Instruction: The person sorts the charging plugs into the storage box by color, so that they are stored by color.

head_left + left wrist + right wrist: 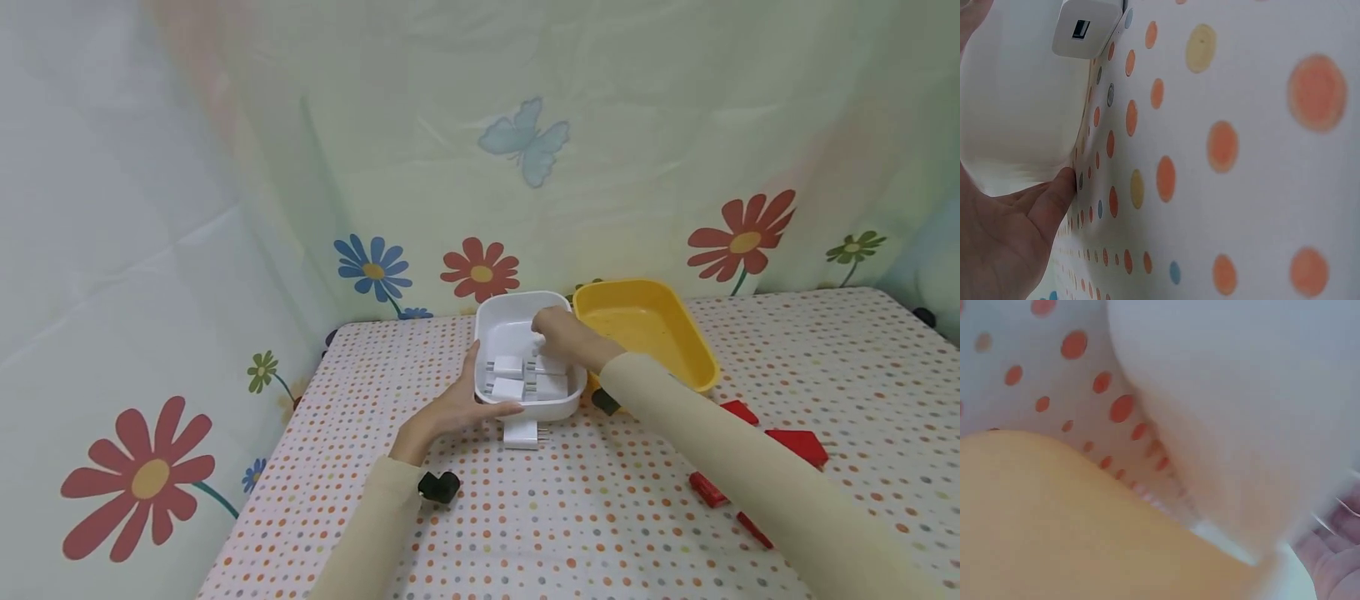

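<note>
The dotted table bears a white tray, yellow tray, white plug and red pieces.

No readable text, labels, numbers or signs.

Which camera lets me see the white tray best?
The head view: it shows the white tray from above, nearly whole, with white plugs inside and the left hand at its edge. The left wrist view shows only part of its outer side, and the right wrist view just a blurry bit of its outside.
</note>
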A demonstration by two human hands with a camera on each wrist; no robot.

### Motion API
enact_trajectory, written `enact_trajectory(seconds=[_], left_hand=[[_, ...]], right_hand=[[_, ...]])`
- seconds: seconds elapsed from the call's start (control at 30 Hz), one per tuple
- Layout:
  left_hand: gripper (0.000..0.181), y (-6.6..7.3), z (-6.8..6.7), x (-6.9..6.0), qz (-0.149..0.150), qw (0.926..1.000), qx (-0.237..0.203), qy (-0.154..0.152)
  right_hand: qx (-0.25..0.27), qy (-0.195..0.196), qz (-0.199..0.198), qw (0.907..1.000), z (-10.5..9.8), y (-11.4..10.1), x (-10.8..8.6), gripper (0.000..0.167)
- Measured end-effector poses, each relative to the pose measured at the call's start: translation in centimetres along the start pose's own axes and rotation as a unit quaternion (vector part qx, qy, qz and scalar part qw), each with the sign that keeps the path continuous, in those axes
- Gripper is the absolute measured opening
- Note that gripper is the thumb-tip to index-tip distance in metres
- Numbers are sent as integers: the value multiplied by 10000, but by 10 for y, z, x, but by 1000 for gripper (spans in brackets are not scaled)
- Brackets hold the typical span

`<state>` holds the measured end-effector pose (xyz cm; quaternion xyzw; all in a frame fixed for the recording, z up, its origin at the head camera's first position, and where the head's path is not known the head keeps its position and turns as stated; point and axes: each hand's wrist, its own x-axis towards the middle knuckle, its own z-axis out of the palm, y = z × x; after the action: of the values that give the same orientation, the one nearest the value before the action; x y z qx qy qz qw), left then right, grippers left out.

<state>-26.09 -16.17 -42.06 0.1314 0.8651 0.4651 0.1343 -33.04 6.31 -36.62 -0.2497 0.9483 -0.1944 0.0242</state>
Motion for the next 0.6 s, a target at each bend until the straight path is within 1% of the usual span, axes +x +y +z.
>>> enact_trajectory(seconds=[0.1,0.17,0.23,0.27,0.33,0.4,0.47,0.57,0.6], left_hand=[[131,1,0,-1,-13,10000,68,-8],[131,1,-1,-2,-19,10000,78,-22],[130,0,-1,-2,-15,9999,103,-48],[130,-1,-1,-2,7,9999,100,-62],[129,-2,-1,-2,99,9999,65,-97],[129,-2,0,-1,255,9996,19,-135],[129,-3,-1,0,436,9989,-16,-188],[128,-1,-1,0,534,9983,-33,-248],[128,0,-1,1,550,9981,-21,-266]], right_hand=[[108,103,-388,9991,-6,-13,-11,34],[144,281,-744,9967,-9,-25,-20,34],[136,516,-1107,9924,-10,-36,-30,32],[145,615,-1208,9907,-11,-42,-36,32],[247,806,-1340,9874,-10,-53,-50,31],[363,1019,-1458,9834,-9,-62,-64,29],[538,1172,-1476,9806,-7,-70,-78,25],[616,1352,-1613,9757,-4,-77,-95,16],[672,1334,-1620,9754,-3,-78,-100,14]])
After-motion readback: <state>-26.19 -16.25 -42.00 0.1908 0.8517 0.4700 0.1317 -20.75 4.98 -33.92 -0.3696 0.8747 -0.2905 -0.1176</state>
